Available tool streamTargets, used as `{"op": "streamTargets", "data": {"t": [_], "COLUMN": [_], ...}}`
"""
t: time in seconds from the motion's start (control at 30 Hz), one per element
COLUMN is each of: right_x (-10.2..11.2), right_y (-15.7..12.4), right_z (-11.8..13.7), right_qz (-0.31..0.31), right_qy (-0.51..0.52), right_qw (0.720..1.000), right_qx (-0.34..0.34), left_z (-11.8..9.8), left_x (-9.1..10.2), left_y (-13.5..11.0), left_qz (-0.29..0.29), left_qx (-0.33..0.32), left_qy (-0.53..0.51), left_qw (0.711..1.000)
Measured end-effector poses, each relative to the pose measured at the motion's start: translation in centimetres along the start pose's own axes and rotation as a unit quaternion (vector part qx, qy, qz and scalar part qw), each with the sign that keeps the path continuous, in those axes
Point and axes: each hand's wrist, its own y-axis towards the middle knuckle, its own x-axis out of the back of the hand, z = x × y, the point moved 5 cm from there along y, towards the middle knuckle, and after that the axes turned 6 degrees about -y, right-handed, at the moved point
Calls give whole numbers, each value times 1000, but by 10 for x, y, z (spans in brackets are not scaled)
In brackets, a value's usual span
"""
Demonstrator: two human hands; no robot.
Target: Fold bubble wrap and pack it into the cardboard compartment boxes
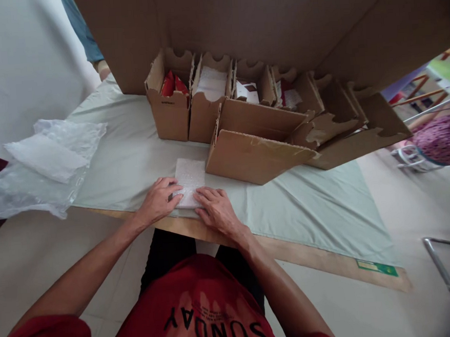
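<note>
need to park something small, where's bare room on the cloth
Bare green cloth lies between the plastic bag and the left hand, and right of the right hand, in front of the cardboard holders. Crowded: the back, with the holders, and between the hands, where the bubble wrap lies.

Cloth-covered table (131,144) beneath boxes (260,155), bubble wrap (190,174)

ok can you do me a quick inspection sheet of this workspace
Surface: wrinkled pale green cloth, with a brownish board edge showing along the near side.
Items in hand: white bubble-wrap piece, lying on the cloth.
Clutter: crumpled clear plastic at left with a white sheet on it; cardboard bins beyond, some holding red or white contents.
Hands: left hand and right hand touch the piece's opposite sides.
Cables: nothing seen.
Surroundings: tall cardboard behind the bins; metal tubing at right.
</note>
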Motion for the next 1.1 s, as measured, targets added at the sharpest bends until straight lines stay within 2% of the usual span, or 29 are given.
{"op": "streamTargets", "data": {"t": [0.13,0.2,0.3,0.4,0.47,0.63,0.83,0.93,1.03,1.1], "right_x": [6,11,17,18,15,4,7,12,18,20], "right_y": [10,12,12,11,11,13,21,24,26,30], "right_z": [-7,-9,-14,-19,-22,-30,-31,-28,-27,-27], "right_qz": [4,15,39,34,30,37,61,91,88,68], "right_qy": [28,54,103,153,162,108,46,3,-43,-58], "right_qw": [1000,998,989,975,968,958,956,953,951,960], "right_qx": [-14,-35,-97,-158,-189,-262,-283,-290,-294,-265], "left_z": [-1,-6,-5,-1,2,4,2,-2,-16,-27], "left_x": [13,19,19,11,7,3,11,9,-3,-11], "left_y": [-1,-5,-8,-5,0,7,-11,-27,-43,-50], "left_qz": [56,62,50,39,17,-61,-119,-127,-133,-155], "left_qx": [3,21,111,184,199,209,243,317,383,403], "left_qy": [-78,-108,-141,-159,-138,-61,-114,-228,-394,-483], "left_qw": [995,992,983,969,970,974,956,912,825,762]}}
